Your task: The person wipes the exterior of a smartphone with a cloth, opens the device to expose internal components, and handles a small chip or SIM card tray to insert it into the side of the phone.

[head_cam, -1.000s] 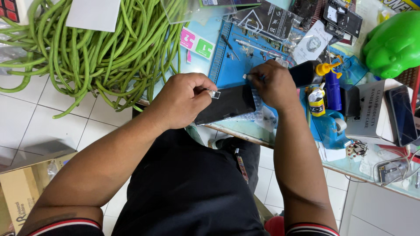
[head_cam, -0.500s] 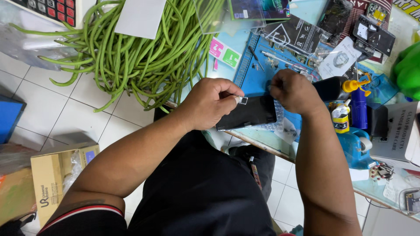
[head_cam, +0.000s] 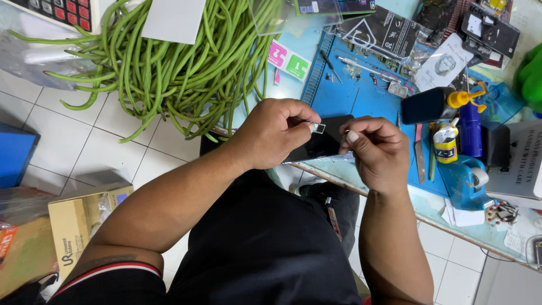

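A black smartphone [head_cam: 320,144] lies flat at the near edge of a blue work mat [head_cam: 344,96]. My left hand [head_cam: 274,133] rests over its left end and pinches a small clear tab [head_cam: 317,128] between thumb and forefinger. My right hand [head_cam: 377,149] is curled at the phone's right end with thumb and fingertips pressed together; what it pinches is too small to see.
A heap of long green beans [head_cam: 180,62] fills the bench's left part. Right of the mat stand a yellow-capped blue bottle [head_cam: 466,121], a small glue bottle [head_cam: 446,141] and a blue tape dispenser [head_cam: 468,178]. Packets and tools lie behind. A cardboard box [head_cam: 79,220] sits on the tiled floor.
The view shifted; my right hand has drawn back from the mat toward the phone's right end. My left hand keeps its pinch on the clear tab at the phone.
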